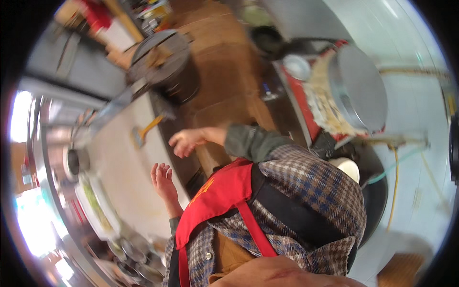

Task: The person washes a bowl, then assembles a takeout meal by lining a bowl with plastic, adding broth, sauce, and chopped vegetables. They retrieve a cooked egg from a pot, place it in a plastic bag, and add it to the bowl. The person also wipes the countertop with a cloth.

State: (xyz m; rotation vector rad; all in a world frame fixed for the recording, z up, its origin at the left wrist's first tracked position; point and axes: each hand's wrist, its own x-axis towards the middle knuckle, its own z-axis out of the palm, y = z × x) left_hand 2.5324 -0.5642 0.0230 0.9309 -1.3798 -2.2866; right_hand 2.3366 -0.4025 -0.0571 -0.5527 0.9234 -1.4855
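Observation:
My left hand [165, 182] is raised by the edge of the pale worktop [112, 162], its fingers bent a little and apart, with nothing in it. Farther out, my right hand [187, 142] hangs over the same edge, fingers loosely curled but not closed; I see nothing in them. Closest to both hands on the worktop lies a tool with a yellow handle [152, 125]; blur hides what kind it is. A red apron [220, 189] covers my front over a checked jacket.
A large round dark drum [165, 79] stands beyond the worktop. A white tray [107, 232] holding something green, and several metal bowls [131, 251], sit at the left. On the right, a big round metal vessel [361, 88] stands by a red surface [302, 103].

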